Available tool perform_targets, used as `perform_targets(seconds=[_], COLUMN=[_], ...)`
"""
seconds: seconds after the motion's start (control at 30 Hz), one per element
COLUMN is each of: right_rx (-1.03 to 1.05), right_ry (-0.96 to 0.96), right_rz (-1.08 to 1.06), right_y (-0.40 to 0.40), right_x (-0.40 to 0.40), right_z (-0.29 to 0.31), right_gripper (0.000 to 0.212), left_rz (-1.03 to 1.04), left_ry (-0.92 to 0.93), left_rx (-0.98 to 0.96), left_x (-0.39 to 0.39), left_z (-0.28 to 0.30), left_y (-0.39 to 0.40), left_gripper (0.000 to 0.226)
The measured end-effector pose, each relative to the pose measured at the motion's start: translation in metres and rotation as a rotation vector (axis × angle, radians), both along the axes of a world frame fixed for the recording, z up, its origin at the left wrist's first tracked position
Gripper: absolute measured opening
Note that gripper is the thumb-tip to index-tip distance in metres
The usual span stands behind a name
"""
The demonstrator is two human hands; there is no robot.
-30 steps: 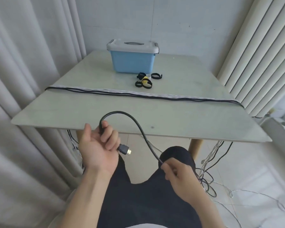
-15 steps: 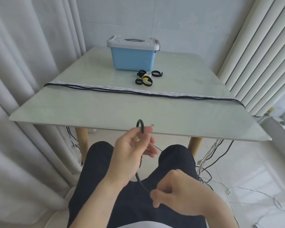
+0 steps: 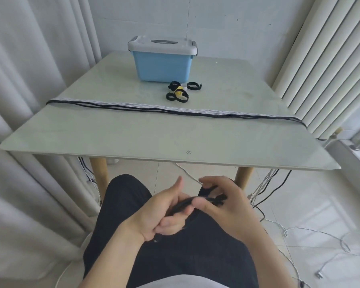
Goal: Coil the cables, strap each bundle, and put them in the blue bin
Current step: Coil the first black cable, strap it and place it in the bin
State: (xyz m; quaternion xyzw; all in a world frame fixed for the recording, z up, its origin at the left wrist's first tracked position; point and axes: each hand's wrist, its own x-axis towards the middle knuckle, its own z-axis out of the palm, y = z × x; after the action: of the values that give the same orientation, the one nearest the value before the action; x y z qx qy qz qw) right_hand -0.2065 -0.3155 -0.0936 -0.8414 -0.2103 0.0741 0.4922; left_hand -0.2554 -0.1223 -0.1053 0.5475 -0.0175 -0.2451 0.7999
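Note:
Over my lap, below the table's front edge, both hands hold one black cable [image 3: 183, 204]. My left hand [image 3: 162, 213] grips its folded loops, thumb raised. My right hand [image 3: 222, 206] pinches the cable against the left hand, fingers curled over a black loop. Much of the cable is hidden by the fingers. The blue bin [image 3: 162, 64] with its grey lid shut stands at the back of the table. Black and yellow straps [image 3: 180, 92] lie in front of it. Several black and white cables [image 3: 175, 109] stretch straight across the table from side to side.
The pale glass table [image 3: 133, 138] stands between curtains on the left and a ribbed white radiator on the right. Cable ends hang off both table sides. Loose white and black cables [image 3: 299, 231] trail on the tiled floor at right.
Both hands have come together low over my lap. The wide loop the left hand held up a second ago is now gathered tight, with the right hand closing on it.

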Motion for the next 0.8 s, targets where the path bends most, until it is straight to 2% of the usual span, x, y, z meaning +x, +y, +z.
perform_targets(seconds=[0.13, 0.27, 0.33, 0.43, 0.5, 0.57, 0.7, 0.73, 0.8], right_rx=[0.015, 0.217, 0.231, 0.203, 0.175, 0.041, -0.27, -0.334, -0.353], right_ry=[0.237, 0.567, 0.604, 0.614, 0.583, 0.46, 0.021, -0.044, -0.041], right_rz=[0.201, 0.192, 0.124, 0.031, 0.008, -0.015, 0.033, 0.075, 0.08], right_y=[0.014, 0.019, 0.023, 0.029, 0.032, 0.038, 0.046, 0.046, 0.046], right_x=[0.002, 0.006, 0.004, 0.004, 0.003, 0.0, 0.0, 0.001, 0.002], right_z=[-0.008, -0.005, -0.004, -0.005, -0.005, -0.007, -0.022, -0.026, -0.031], right_gripper=[0.048, 0.051, 0.05, 0.053, 0.057, 0.059, 0.039, 0.033, 0.026], left_rz=[0.076, 0.259, 0.363, 0.395, 0.411, 0.485, 0.698, 0.747, 0.799], left_ry=[0.046, 0.154, 0.206, 0.235, 0.239, 0.251, 0.222, 0.213, 0.217], left_rx=[-0.241, -0.501, -0.547, -0.542, -0.475, -0.386, -0.261, -0.276, -0.336], left_x=[0.002, 0.006, 0.008, 0.009, 0.009, 0.009, 0.008, 0.008, 0.008], left_z=[-0.016, -0.024, -0.026, -0.027, -0.027, -0.028, -0.034, -0.036, -0.038], left_y=[0.0, -0.005, -0.012, -0.018, -0.017, -0.017, -0.014, -0.013, -0.01], left_gripper=[0.049, 0.038, 0.037, 0.038, 0.041, 0.039, 0.039, 0.039, 0.038])
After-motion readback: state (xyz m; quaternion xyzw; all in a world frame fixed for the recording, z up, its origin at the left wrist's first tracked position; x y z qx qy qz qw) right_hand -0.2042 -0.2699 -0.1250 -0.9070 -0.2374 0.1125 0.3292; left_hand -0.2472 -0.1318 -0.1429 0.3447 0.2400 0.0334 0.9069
